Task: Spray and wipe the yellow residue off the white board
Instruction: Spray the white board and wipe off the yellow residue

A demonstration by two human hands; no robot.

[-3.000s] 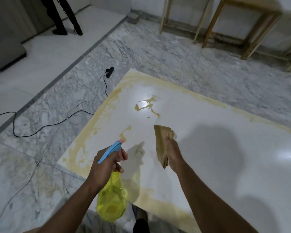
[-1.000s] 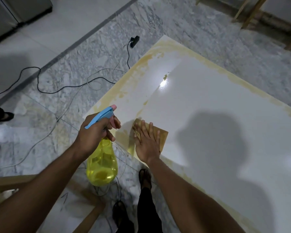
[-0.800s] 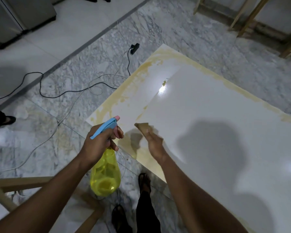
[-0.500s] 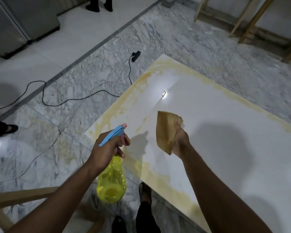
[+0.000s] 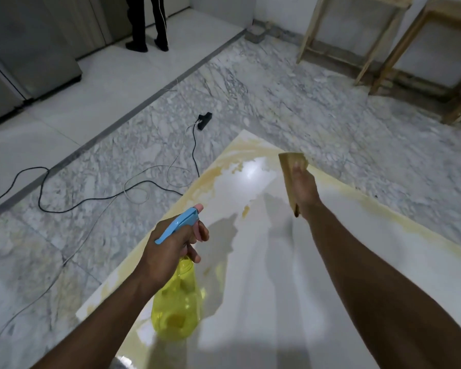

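Head view. The left hand [image 5: 171, 251] grips the neck of a spray bottle [image 5: 177, 310], fingers curled round it below the blue trigger head [image 5: 180, 226], one finger lying across the pink trigger. The bottle's body is translucent yellow and hangs below the fist; a darker yellow patch shows low inside it, but the liquid level cannot be told for certain. The pink nozzle tip [image 5: 199, 208] points toward the far side of the board.

The right hand [image 5: 304, 187] is extended farther out, over the far corner area of the board, holding a tan cloth [image 5: 290, 169]. The thumb lies across the cloth's near face and the remaining fingers are hidden behind it. Whether the cloth touches the surface cannot be told.

The white board [image 5: 330, 275] lies flat on the marble floor [image 5: 330, 123], running from the far centre toward the near right. Its middle is glossy and white, with a bright light reflection near the far corner. Yellow residue [image 5: 240, 153] bands the far corner and follows the left edge and the far right edge; a small yellow spot [image 5: 246, 210] sits inside the clean area, and faint streaks show near the bottle.

On the floor to the left lie a black cable [image 5: 91, 201] and a pale cable [image 5: 133, 187], the black one ending at a plug block [image 5: 204, 120]. Wooden frames [image 5: 383, 41] stand at the far right. A second person's legs [image 5: 147, 22] stand at the far left.
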